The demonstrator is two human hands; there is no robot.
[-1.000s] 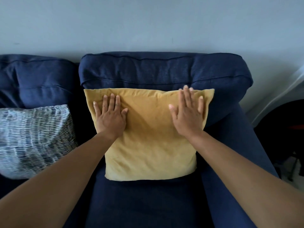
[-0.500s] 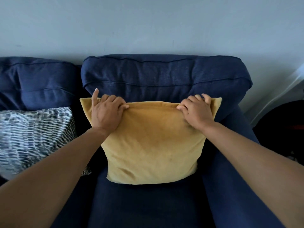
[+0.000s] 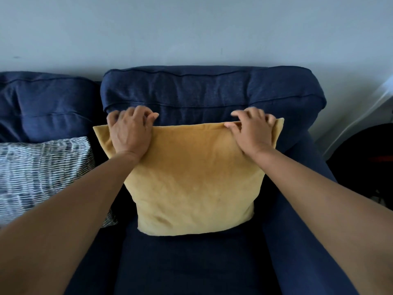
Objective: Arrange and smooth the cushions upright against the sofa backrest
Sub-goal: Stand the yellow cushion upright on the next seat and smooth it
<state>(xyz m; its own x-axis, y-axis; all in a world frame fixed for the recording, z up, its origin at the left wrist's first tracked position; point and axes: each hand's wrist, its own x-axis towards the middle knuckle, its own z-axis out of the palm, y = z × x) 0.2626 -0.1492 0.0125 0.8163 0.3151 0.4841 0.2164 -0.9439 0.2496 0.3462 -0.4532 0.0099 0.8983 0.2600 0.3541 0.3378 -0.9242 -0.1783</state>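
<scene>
A mustard-yellow cushion (image 3: 195,179) stands upright on the navy sofa seat (image 3: 191,265), leaning back toward the backrest (image 3: 208,92). My left hand (image 3: 130,133) curls over its top left corner. My right hand (image 3: 252,130) curls over the top edge near the right corner, thumb in front. Both grip the top seam. A blue-and-white patterned cushion (image 3: 44,175) leans against the backrest section to the left, partly behind my left forearm.
The sofa's right armrest (image 3: 297,188) runs along the yellow cushion. A pale wall (image 3: 191,28) rises behind the sofa. A dark object (image 3: 365,167) stands on the floor at the right, beside a white slanted piece (image 3: 361,116).
My hands went from lying flat on the cushion's face to gripping its top edge. The cushion's top has been pulled forward and its top edge now sits a little lower against the backrest.
</scene>
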